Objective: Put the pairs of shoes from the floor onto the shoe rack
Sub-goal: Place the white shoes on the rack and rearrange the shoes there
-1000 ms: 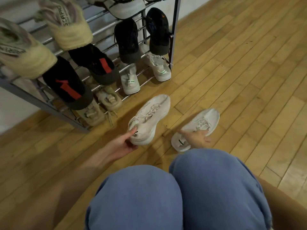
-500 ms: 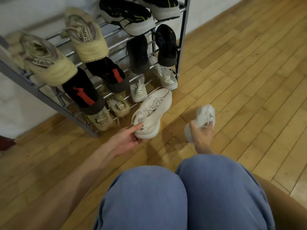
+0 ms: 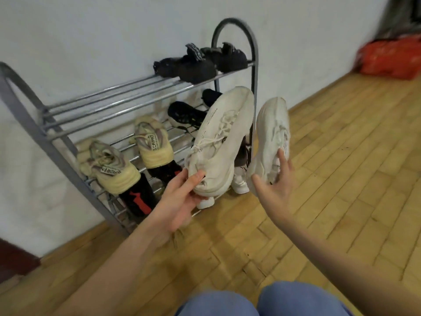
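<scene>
**Both white sneakers up off the floor, held in front of the rack**

The grey metal shoe rack (image 3: 127, 103) stands against the white wall, and it's the landmark here. Its top tier is bare except for a black pair (image 3: 200, 62) at the right end. Lower tiers carry a cream pair (image 3: 129, 153) and other dark shoes. Just in front of the rack's right post, two chunky white sneakers hang in the air, toes up, laces showing. The left sneaker (image 3: 221, 142) is pinched at the heel by the left hand (image 3: 180, 201), thumb on top. The right sneaker (image 3: 271, 142) sits just beside it, the right hand (image 3: 273, 190) wrapped around its heel.
</scene>
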Demonstrator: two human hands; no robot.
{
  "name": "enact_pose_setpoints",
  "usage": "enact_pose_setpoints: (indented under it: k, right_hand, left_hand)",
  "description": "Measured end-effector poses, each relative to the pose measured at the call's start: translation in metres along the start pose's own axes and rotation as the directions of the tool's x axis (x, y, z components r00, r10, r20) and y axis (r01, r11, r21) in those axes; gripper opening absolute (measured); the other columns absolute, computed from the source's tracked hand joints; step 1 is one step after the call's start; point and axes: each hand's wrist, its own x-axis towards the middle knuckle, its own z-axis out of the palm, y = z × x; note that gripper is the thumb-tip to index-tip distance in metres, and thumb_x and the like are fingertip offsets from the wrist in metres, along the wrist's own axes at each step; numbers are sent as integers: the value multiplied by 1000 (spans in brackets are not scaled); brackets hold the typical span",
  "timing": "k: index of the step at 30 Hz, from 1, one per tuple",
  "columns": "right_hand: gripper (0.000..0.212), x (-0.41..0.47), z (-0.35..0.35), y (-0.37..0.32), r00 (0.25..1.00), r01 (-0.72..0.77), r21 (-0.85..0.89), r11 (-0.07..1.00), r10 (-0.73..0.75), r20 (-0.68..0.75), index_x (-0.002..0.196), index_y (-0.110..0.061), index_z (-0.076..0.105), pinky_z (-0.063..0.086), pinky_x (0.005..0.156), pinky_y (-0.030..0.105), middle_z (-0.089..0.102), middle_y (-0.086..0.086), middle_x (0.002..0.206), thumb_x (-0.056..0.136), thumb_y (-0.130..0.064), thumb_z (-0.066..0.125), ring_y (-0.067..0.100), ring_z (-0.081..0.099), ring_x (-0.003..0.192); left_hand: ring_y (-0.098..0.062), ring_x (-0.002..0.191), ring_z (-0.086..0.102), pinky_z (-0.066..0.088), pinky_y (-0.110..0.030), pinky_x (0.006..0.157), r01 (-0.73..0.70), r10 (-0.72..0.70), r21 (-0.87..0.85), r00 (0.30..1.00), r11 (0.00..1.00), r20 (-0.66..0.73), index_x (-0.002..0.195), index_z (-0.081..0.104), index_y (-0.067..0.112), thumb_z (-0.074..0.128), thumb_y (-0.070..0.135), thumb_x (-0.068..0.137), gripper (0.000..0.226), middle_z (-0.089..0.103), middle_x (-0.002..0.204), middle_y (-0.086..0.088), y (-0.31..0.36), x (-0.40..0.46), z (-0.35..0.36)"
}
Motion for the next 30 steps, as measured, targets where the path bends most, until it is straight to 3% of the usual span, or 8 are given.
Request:
enact_pose_setpoints:
  k: [2,5,9,17,19,22,26,30]
  right_hand:
    - [91,7,8,-21,998,65,40,997,-66,21,146,-27,34,43,105,41,37,4,141,61,-45,60,19,41,129]
    - [91,14,22,-47,987,132,67,989,-138,84,146,-31,33,42,107,40,32,1,145,61,-45,61,16,37,133]
    - [87,21,39,-80,966,193,127,973,-211,149,145,-34,32,28,112,32,28,-4,152,64,-37,64,0,20,141]
    - [85,35,79,-145,894,323,191,927,-365,261,138,-38,35,37,110,45,31,0,146,59,-42,64,16,32,137]
    - [83,40,91,-160,851,367,188,911,-411,328,137,-36,38,37,109,34,36,0,144,60,-43,65,13,36,133]
    - [69,49,112,-184,814,365,197,910,-415,405,135,-25,47,30,92,2,48,-8,134,71,-30,73,-1,41,118]
    - [54,56,142,-217,794,303,179,936,-352,496,125,-19,59,43,87,18,56,-5,121,74,-29,74,8,54,110]
    - [52,56,172,-237,750,345,146,927,-366,551,117,-15,64,43,82,24,54,-5,111,70,-34,76,12,55,105]
  left_hand:
    - [-19,106,65,53,-36,89,-63,63,-9,998,998,-13,125,56,10,58,21,82,44,69,117,-5,18,3,3]
    - [-13,100,69,57,-25,74,-127,124,-81,992,989,-35,120,56,12,58,18,81,40,73,110,0,41,5,5]
    - [-15,106,67,57,-26,79,-198,183,-168,978,966,-103,124,56,10,58,17,83,42,69,118,-3,70,2,-4]
    - [-11,110,64,56,-25,82,-483,427,-89,834,871,-350,130,53,12,58,23,90,42,66,123,1,122,-16,-27]
    - [-12,107,66,56,-26,83,-508,443,-33,779,861,-444,126,55,11,58,23,91,37,67,120,-1,131,-22,-30]
    - [-12,93,70,57,-25,74,-525,421,-28,712,850,-562,115,61,11,60,22,91,27,71,110,-3,143,-26,-36]
    - [-12,84,70,57,-26,70,-535,372,-56,656,843,-657,102,62,12,63,23,89,18,70,103,-6,158,-25,-44]
    - [-15,87,66,57,-26,69,-520,315,-108,656,848,-686,99,60,10,63,24,89,17,67,102,-8,168,-22,-53]
